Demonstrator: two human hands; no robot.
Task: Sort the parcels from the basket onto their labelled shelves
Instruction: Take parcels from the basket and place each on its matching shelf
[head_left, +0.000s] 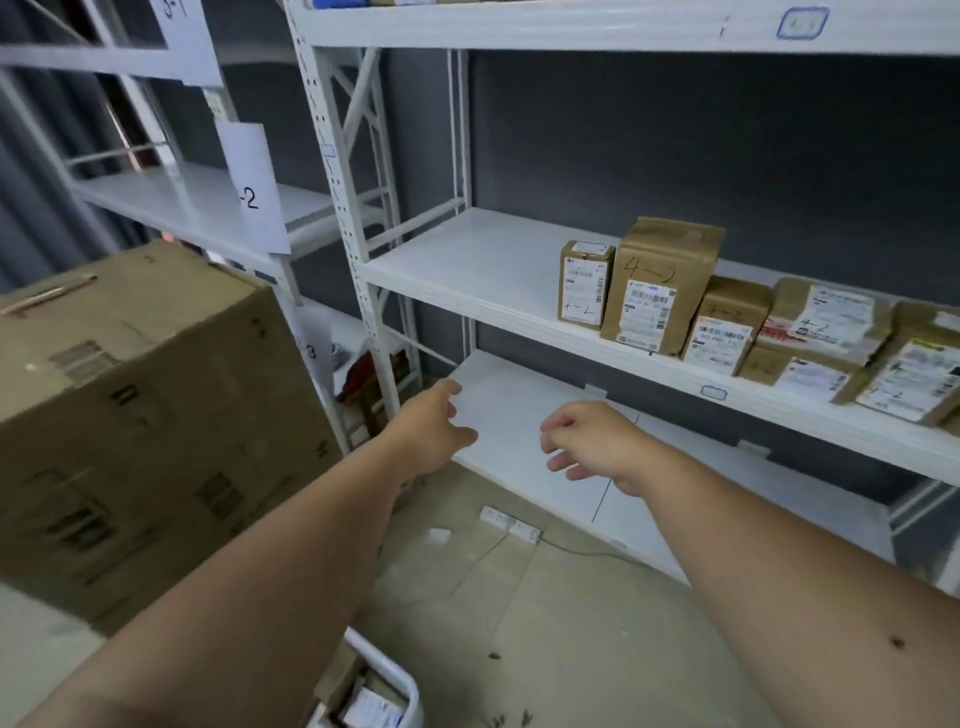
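Fingers loose and empty on both the left hand (434, 428) and right hand (592, 441), hovering before the bare lower shelf (519, 410), with parcels (660, 291) marked 4-2 shelved above and the basket (387, 686) below, the next parcel risks being misread and misfiled.

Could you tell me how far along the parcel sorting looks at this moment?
Partly done. Several brown parcels marked 4-2 already stand on the middle shelf. Nothing is in hand: the left hand and right hand are both empty, open in front of the bare lower shelf. Still left: the white basket at the bottom edge holds more parcels.
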